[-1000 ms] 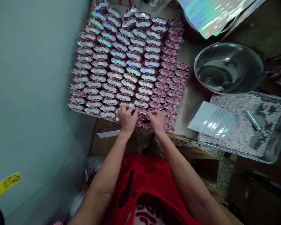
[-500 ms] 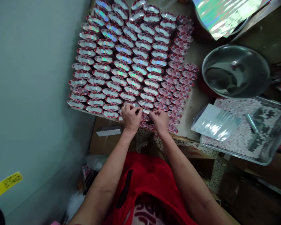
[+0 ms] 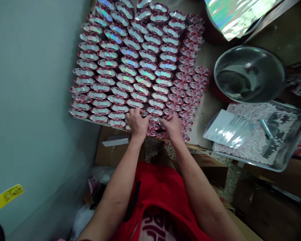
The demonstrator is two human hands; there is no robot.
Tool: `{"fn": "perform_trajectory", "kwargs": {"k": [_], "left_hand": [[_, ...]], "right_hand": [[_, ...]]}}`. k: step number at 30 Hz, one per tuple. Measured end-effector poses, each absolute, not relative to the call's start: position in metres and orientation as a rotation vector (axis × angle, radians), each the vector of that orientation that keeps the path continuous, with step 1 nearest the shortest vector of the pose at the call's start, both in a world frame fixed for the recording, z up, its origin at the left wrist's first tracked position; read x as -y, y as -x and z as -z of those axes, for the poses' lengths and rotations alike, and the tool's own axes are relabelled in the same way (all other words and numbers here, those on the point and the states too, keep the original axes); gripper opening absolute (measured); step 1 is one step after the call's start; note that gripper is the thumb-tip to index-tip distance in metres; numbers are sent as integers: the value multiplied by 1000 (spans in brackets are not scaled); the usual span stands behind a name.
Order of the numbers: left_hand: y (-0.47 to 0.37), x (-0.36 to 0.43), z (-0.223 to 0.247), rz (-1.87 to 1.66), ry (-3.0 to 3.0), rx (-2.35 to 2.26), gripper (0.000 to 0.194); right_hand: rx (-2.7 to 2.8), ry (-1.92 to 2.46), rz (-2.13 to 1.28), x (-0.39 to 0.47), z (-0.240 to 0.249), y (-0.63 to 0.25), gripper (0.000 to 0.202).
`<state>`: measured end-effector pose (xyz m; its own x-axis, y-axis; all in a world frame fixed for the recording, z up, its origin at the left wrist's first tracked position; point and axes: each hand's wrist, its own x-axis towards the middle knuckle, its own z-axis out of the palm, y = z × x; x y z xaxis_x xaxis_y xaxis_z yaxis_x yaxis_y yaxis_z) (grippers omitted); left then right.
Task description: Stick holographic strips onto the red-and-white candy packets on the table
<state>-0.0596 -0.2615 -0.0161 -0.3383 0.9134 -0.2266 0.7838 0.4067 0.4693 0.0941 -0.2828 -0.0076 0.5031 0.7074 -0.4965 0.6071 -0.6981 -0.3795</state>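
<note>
Rows of small packs with narrow oval tops stand close together, with red patterned rims. Most tops carry a shiny, silvery sticker; those on the right show a pink round spot. At the front of the rows, both hands meet at one pack, a pale sticker lying across its top. My left hand has curled fingers, its thumb at the sticker's left end. My right hand pinches at the right end, thumb and forefinger close together. The fingertips partly cover the sticker's ends.
To the right is a deep metal bowl. Below it, a metal tray holds small whitish pieces, a shiny sheet and a small tube. Holographic sheets lie at the upper right. A wall borders the left.
The left thumb and forefinger have spread a little apart, and the sticker lies lower on the pack's top. The whole view has shifted slightly.
</note>
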Motion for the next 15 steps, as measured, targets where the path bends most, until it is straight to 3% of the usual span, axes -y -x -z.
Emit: {"fn": "perform_trajectory", "kwargs": {"k": [8, 15], "left_hand": [[63, 286, -3, -537, -1536, -1879, 23], [54, 301, 15, -556, -1835, -1717, 20]], "right_hand": [[883, 2212, -1118, 295, -2, -97, 44], [830, 2171, -1199, 302, 15, -109, 52]]}}
